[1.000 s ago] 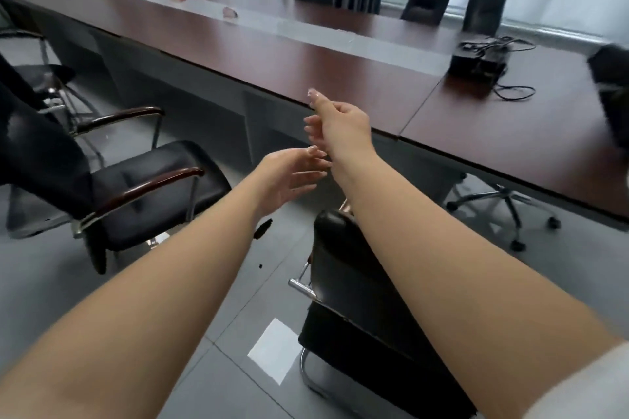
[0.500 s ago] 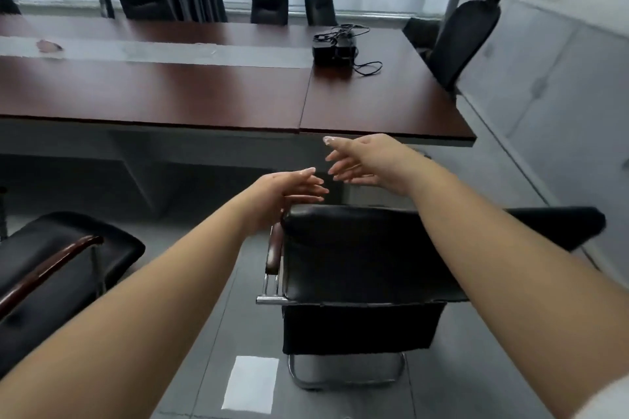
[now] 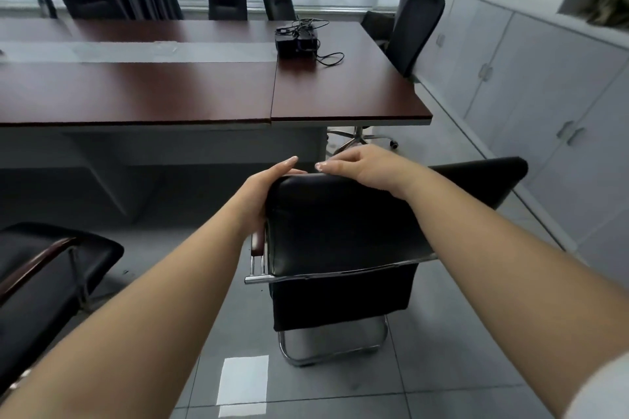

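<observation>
Two bare arms reach to the centre of the frame, where the left grip [image 3: 267, 189] curls round the top left corner of the black chair [image 3: 340, 228] and the right grip [image 3: 366, 168] folds its fingers over the backrest's top edge. The chair stands at lower centre on the grey tiled floor [image 3: 442, 333], near the dark wooden bench [image 3: 170, 92], which carries a cabled black device [image 3: 296, 42].

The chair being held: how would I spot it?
Find the long red-brown table and its near right corner. Before it stands a black chair, back towards us; unlike the chair at left, the left hand and right hand grip its top.
</observation>
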The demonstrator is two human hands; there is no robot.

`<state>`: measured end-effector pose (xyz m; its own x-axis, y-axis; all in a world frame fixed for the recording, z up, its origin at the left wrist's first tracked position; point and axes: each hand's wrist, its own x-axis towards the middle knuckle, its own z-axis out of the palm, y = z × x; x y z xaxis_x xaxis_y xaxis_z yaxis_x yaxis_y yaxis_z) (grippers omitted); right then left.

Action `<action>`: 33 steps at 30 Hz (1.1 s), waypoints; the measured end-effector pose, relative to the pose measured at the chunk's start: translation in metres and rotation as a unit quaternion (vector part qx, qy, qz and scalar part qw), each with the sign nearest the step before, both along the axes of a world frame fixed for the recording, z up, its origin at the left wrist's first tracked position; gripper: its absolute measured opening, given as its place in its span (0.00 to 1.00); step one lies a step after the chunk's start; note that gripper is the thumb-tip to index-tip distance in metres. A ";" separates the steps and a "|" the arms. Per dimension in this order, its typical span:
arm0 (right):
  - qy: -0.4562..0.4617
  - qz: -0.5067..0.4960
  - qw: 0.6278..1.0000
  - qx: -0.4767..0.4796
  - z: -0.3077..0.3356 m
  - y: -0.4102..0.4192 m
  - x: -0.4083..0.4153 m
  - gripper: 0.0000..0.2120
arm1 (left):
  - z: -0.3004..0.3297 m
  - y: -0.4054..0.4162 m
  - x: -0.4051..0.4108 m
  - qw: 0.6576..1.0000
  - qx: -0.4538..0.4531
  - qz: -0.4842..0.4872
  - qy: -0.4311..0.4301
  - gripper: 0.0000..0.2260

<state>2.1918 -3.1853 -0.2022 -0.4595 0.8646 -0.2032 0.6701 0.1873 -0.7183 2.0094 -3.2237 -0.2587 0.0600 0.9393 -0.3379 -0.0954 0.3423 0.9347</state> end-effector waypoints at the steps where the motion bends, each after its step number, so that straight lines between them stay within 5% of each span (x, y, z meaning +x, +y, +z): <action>1: -0.012 0.020 1.000 0.000 0.000 -0.001 0.000 0.18 | 0.000 -0.002 0.002 1.000 0.002 0.012 -0.004 0.18; 11: -0.073 0.097 0.993 0.006 0.000 -0.001 0.000 0.20 | 0.002 -0.020 0.015 0.998 0.006 0.065 0.013 0.17; 20: -0.177 0.089 0.980 0.012 0.003 -0.006 -0.003 0.33 | -0.008 -0.043 0.021 0.997 0.040 0.069 0.006 0.17; 28: -0.135 0.152 0.978 0.058 0.001 -0.002 0.010 0.23 | 0.000 -0.046 0.018 0.989 0.087 0.071 0.098 0.12; 33: -0.181 0.166 0.965 0.091 0.003 0.015 0.041 0.22 | -0.004 -0.048 0.019 0.964 0.145 0.084 0.204 0.18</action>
